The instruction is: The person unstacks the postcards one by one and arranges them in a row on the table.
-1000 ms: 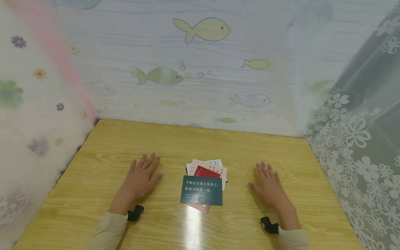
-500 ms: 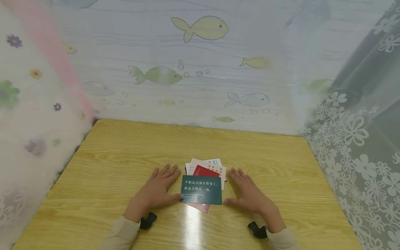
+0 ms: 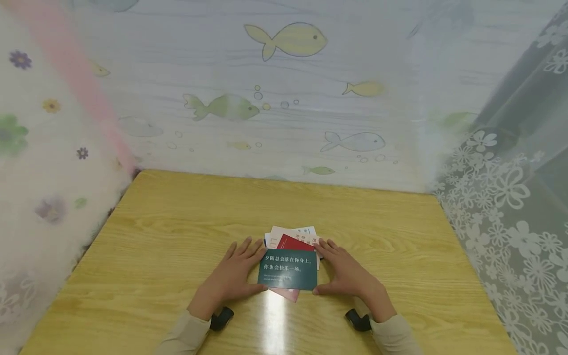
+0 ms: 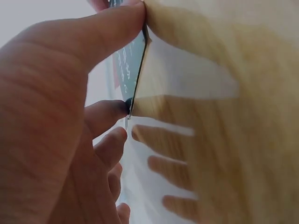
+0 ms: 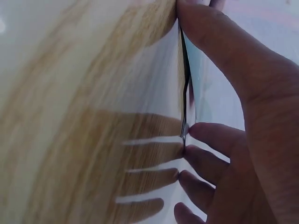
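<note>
A loose, fanned stack of printed cards lies on the wooden table. On top is a dark green card [image 3: 288, 278] with white Chinese characters. Behind it show a red card [image 3: 295, 242] and a pale card [image 3: 278, 231]; a pink card [image 3: 289, 295] sticks out at the near side. My left hand [image 3: 230, 276] lies along the stack's left side, thumb and index fingertip at the green card's corners. From the right, my right hand [image 3: 347, 275] mirrors it, thumb at the near corner and fingertips by the far one. In both wrist views the fingers are extended, fingertips at the card edges.
The wood-grain table [image 3: 168, 212] reflects a bright strip of light in front of the stack. A fish-patterned curtain [image 3: 213, 64] hangs behind it. Flowered fabric [image 3: 49, 207] borders the left, and sheer lace [image 3: 501, 197] the right. Black wrist devices [image 3: 222, 318] sit by both cuffs.
Both hands have slid inward over the table from far apart to the two sides of the card stack, and their fingertips now meet its edges. The cards have stayed nearly in place.
</note>
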The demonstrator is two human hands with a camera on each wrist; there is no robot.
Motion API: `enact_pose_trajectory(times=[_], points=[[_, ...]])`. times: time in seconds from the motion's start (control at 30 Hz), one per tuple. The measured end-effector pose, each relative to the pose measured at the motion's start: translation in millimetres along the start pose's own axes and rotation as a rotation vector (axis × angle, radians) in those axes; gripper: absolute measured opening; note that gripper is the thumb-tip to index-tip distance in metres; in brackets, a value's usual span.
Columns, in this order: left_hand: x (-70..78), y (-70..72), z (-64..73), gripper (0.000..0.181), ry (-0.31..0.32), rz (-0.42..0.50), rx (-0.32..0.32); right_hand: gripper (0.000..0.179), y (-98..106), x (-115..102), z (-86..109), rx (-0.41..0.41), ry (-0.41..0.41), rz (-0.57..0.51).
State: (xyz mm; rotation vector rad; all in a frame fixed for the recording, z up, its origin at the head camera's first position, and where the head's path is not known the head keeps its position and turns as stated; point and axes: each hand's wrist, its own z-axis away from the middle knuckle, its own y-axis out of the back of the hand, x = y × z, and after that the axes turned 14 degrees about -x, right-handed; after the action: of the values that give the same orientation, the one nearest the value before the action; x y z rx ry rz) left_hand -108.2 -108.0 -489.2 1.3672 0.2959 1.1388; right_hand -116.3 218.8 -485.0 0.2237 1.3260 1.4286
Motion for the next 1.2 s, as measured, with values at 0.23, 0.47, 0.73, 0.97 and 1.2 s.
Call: enact_pose_trajectory(times=[0.23,0.47,0.73,0.97,1.2], points=[[-1.7,1.5,-6.3,0.086,0.015,-0.017,0.007,0.107,2,3,-2.8,0.013,0.007,0.020],[-2.5,2.4,-14.3,0.086,0.032,-0.023,0.007,0.106,4,8,-7.3,0.036,-0.004,0.046],[-5.1,6.2,-24.7,0.086,0.059,-0.006,0.006,0.096,10,11,-14.4,0.026,0.034,0.031],[-9.3,6.4,-31.1,0.088,0.084,-0.019,0.013,0.101,18,16,-20.3,0.024,0.068,0.046],[-10.4,5.8,-34.1,0.088,0.095,-0.015,0.022,0.109,20,18,-21.1,0.025,0.065,0.013]])
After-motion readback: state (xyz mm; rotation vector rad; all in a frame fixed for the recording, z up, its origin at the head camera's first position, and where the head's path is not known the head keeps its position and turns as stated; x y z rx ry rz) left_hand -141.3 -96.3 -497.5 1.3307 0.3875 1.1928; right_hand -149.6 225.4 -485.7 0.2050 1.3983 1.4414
